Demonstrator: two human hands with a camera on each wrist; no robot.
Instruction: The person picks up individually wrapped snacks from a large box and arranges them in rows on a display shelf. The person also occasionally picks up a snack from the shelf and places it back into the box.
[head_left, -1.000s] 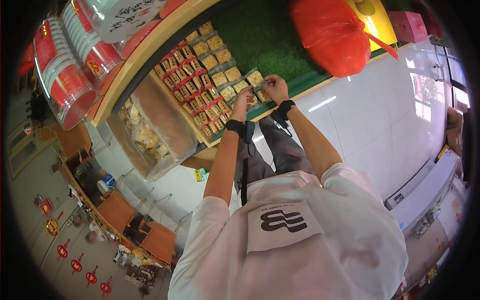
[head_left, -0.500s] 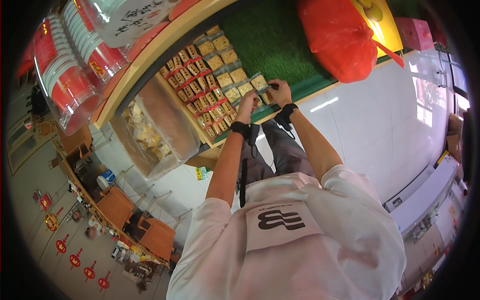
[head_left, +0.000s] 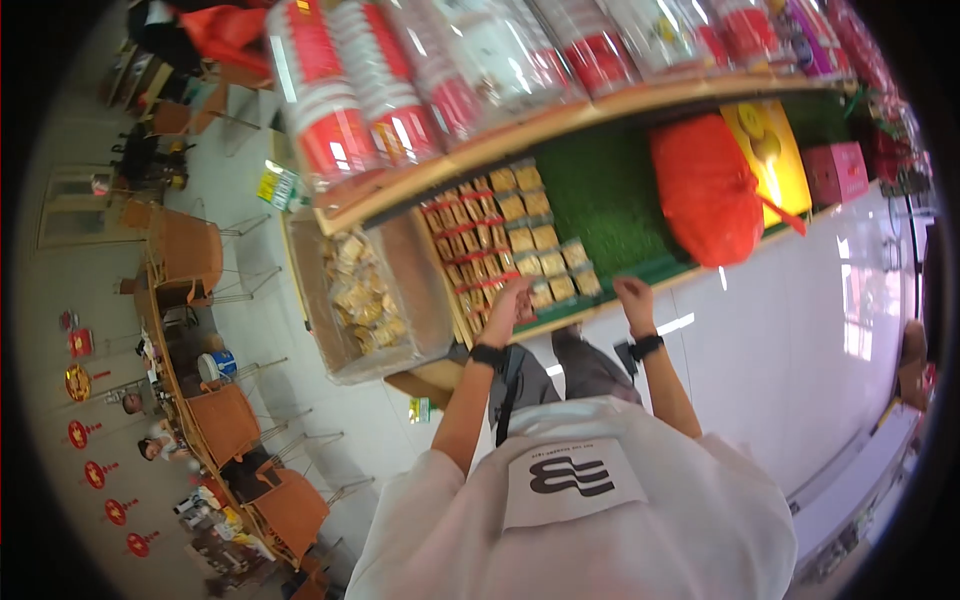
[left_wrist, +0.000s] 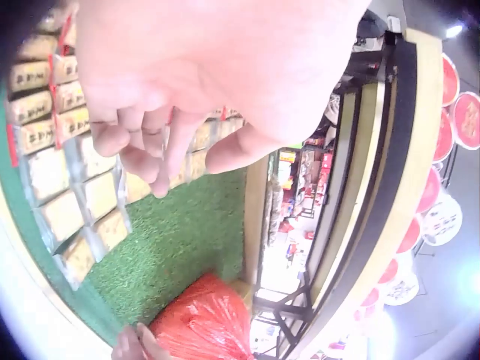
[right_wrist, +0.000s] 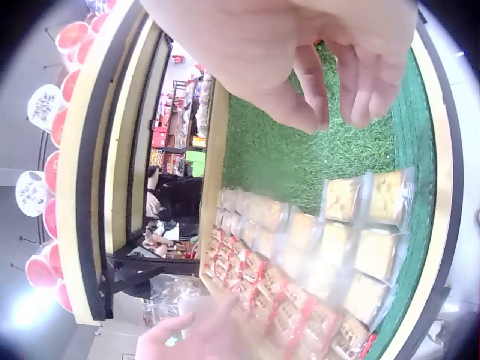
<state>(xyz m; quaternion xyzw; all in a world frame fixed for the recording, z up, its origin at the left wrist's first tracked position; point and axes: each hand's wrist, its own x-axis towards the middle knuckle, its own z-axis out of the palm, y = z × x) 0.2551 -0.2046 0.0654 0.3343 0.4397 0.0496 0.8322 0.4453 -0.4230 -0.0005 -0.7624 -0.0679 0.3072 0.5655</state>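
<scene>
Several rows of pale square biscuits in clear wrappers (head_left: 552, 264) lie on a green grass-like mat (head_left: 610, 215) on a shelf. To their left stand rows of smaller red-trimmed snack packets (head_left: 472, 240). My left hand (head_left: 510, 308) hovers by the front of these rows, its fingers loosely bent with nothing between them in the left wrist view. Apart from it, my right hand (head_left: 636, 305) is at the shelf's front edge, right of the biscuits. The right wrist view shows its relaxed fingers (right_wrist: 367, 90) over bare mat, holding nothing.
A carton lined with plastic (head_left: 425, 300) on the left holds loose wrapped pieces. A tied red plastic bag (head_left: 700, 190) sits on the mat to the right, beside a yellow box (head_left: 770, 150). Above runs a wooden shelf (head_left: 480, 150) stacked with red-and-white tubs (head_left: 330, 130).
Both hands have come away from the biscuit at the near right corner. My right hand has moved right, my left towards the red-trimmed packets. The head view has swung, showing more of the upper shelf.
</scene>
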